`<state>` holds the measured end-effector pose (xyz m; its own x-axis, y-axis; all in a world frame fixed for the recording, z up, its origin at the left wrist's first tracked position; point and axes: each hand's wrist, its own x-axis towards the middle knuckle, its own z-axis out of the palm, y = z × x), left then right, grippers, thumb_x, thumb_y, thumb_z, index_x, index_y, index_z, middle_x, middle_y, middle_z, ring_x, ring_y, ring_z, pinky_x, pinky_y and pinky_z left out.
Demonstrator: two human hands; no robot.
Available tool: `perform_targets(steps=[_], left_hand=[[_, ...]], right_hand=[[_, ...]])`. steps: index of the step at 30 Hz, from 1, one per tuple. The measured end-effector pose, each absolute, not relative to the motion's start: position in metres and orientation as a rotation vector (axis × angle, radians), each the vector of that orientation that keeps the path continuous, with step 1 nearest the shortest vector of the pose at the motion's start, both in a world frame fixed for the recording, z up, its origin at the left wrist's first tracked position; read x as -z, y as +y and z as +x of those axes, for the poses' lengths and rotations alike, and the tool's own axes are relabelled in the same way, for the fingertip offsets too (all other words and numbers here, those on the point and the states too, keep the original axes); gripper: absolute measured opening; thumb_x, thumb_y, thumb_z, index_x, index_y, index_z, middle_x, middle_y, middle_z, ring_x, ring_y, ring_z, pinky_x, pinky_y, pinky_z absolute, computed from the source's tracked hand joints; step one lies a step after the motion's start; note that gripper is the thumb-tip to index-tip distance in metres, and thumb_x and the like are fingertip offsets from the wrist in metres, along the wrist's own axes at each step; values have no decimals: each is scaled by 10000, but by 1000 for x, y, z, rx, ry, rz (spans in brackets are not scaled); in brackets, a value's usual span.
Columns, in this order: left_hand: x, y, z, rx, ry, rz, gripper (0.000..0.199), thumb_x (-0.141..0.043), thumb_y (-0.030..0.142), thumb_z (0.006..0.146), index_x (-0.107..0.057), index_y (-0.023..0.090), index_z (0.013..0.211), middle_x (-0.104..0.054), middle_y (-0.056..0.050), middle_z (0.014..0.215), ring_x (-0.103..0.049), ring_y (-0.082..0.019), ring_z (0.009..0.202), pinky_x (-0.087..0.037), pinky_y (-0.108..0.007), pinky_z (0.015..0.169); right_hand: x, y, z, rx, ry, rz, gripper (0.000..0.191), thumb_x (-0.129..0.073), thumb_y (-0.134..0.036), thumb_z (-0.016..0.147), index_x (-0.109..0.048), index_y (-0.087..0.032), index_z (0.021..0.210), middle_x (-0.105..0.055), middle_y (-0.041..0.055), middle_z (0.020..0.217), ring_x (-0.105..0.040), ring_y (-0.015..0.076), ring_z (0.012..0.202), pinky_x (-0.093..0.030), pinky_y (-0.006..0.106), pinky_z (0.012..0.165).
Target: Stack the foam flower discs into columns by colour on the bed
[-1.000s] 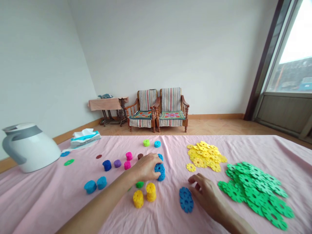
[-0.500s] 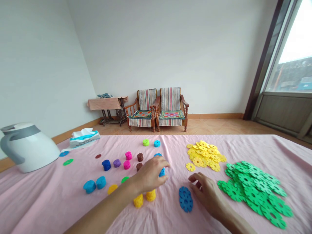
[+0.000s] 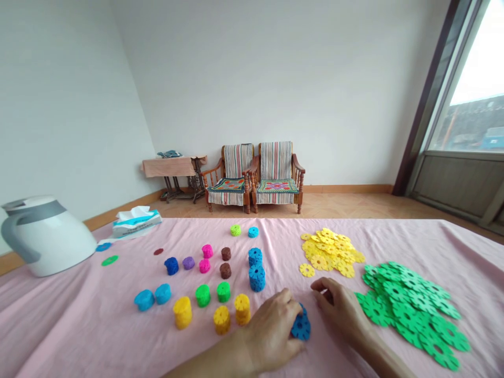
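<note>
Over the left edge of some loose blue flower discs (image 3: 301, 326) lies my left hand (image 3: 276, 326), its fingers bent and apart around them; part of the discs is hidden under the fingers. My right hand (image 3: 339, 306) rests on the cloth just right of the discs, fingers loosely curled and apart, holding nothing. Two blue stacks (image 3: 256, 278) stand beyond my left hand, one behind the other. Yellow stacks (image 3: 222, 320) are to its left. A heap of green discs (image 3: 409, 304) lies right of my right hand, with yellow discs (image 3: 328, 249) beyond.
On the pink cloth (image 3: 129, 336) stand several more small stacks: green (image 3: 202, 295), brown (image 3: 226, 271), pink (image 3: 205, 266), purple (image 3: 188, 263) and light blue (image 3: 144, 300). A white kettle (image 3: 63, 241) and a tissue box (image 3: 137, 224) are at the far left.
My left hand has moved from the blue stacks toward me and right, onto the loose blue discs. The blue, green and yellow stacks it covered now show. My right hand has shifted slightly right.
</note>
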<state>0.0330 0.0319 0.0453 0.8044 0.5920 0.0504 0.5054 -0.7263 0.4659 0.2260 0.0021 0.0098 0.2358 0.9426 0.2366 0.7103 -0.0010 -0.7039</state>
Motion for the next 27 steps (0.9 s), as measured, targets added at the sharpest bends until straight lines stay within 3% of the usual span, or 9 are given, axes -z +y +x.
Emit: perform_targets(steps=[7,11,17,27], left_hand=[[-42,41,38,-216,835,2563,392,-730,320,573,-524,222,892,-523,-24,957,-545,-216,879,-441,-283,728],[-72,48,32,-319,816,2583,373,-735,288,567,-509,217,856,-545,-3,910,-544,-193,842,-428,-255,697],[-121,111,12,-503,1155,2574,277,-681,254,640,-544,197,874,-588,-20,900,-563,-193,847,-439,-266,700],[-97,173,2,-360,1293,2604,285,-729,249,576,-563,194,802,-625,-6,849,-588,-196,795,-428,-259,659]], right_hand=[[-7,2,225,-406,-1494,-1725,175,-448,-275,753,-610,-212,771,-670,8,677,-613,160,566,-438,269,554],[-6,2,224,-414,-1501,-1722,172,-448,-267,755,-609,-212,777,-667,7,688,-601,153,554,-431,266,545],[-10,1,224,-424,-1544,-1763,187,-431,-280,777,-602,-204,779,-655,15,678,-591,156,559,-417,267,535],[-2,4,227,-436,-1581,-1739,194,-430,-311,791,-599,-215,788,-635,5,694,-586,151,566,-416,266,534]])
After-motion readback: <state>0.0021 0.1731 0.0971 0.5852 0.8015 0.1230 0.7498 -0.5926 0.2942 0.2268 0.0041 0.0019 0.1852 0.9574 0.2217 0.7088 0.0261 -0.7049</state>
